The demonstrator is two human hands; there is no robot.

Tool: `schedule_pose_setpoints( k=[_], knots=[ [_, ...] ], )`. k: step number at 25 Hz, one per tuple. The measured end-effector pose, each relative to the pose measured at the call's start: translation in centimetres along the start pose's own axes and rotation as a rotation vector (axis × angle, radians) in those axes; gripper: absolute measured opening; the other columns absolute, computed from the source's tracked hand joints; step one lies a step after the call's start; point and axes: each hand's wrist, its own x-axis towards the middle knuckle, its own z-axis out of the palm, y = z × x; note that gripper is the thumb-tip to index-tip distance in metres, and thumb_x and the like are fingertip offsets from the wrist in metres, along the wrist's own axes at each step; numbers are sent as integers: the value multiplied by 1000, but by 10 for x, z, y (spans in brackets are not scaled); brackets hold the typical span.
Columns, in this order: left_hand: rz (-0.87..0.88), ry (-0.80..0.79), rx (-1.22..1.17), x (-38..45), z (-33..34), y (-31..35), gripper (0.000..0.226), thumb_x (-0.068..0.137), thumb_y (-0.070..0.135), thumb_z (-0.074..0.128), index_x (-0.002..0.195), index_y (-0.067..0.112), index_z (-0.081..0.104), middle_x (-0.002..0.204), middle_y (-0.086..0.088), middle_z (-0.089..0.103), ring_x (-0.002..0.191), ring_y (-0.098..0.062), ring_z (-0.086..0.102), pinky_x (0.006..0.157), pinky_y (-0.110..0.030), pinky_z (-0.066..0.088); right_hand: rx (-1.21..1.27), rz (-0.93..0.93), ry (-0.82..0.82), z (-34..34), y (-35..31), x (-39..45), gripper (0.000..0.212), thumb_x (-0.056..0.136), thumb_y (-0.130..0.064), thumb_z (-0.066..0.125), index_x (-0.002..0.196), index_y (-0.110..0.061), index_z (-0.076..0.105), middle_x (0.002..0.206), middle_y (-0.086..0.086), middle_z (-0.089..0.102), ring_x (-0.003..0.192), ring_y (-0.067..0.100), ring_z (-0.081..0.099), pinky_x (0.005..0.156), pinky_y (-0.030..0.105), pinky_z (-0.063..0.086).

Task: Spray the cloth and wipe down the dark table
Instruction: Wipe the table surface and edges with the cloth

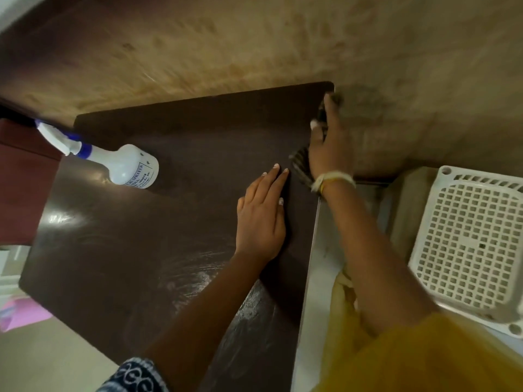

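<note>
1. Fingers (276, 176) of the left hand (261, 222) lie straight and flat on the dark brown laminate bench (175, 222), holding nothing.
2. Just right of those fingertips, the right hand (328, 148) presses a dark striped cloth (301, 166) against the bench's right edge; its fingers reach toward the far right corner, spread over the cloth, and whether they curl around it I cannot tell.
3. A pale beaded bracelet (334, 179) circles the right wrist.
4. Well left of the left fingers, a white plastic spray bottle with a blue collar (124, 164) lies on its side on the bench, nozzle pointing to the far left edge.
5. Pale wipe streaks (198, 275) show on the bench beneath the left forearm.
6. Right of the right forearm sits a white perforated plastic basket (467, 236) on a steel surface (314, 292).
</note>
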Motion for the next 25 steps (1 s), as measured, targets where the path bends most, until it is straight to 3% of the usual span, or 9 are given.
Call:
schedule_pose_setpoints(
  k=[3,6,10,15,18,22,25],
  knots=[
    [5,0,-2,1,0,-2,52,98,24,39,149,22,38,158,6,32,143,-17,31,104,-46,38,-185,17,18,0,10,-82,55,101,-40,40,151,-45,17,114,14,54,87,24,59,75,37,52],
    [-3,-1,-12,1,1,-2,52,98,25,39,150,24,37,158,7,32,143,-16,30,105,-45,37,-324,-51,30,-1,6,-91,54,102,-41,38,152,-40,21,125,18,50,88,26,59,71,31,47],
    [13,35,5,2,4,-4,50,99,25,37,149,25,37,158,6,33,141,-16,32,101,-38,36,-655,-94,36,10,-21,15,56,103,-43,35,155,-29,20,152,24,26,127,39,46,98,46,44],
    [10,24,0,1,4,-5,50,100,25,37,150,25,37,158,7,32,141,-15,31,103,-37,35,-975,-209,-95,8,-33,61,60,103,-40,31,155,-14,20,157,23,17,141,49,18,110,61,27],
    [4,40,-20,1,4,-5,49,100,24,39,148,26,40,157,7,34,140,-16,34,103,-38,34,-983,-374,-168,-4,-26,29,59,101,-39,29,156,-18,19,162,15,14,149,42,5,115,59,16],
    [-15,81,-107,1,4,-7,40,98,20,46,138,21,52,151,4,44,137,-17,40,100,-36,36,-1032,-736,-377,-30,-3,-37,58,98,-41,23,153,-22,30,159,10,29,149,31,18,115,58,18],
    [-14,95,-155,0,3,-4,30,97,18,48,125,19,59,145,2,50,136,-17,42,98,-38,40,-1079,-861,-543,-48,3,-35,56,99,-41,22,152,-28,30,159,7,30,148,29,23,114,55,21]
  ],
)
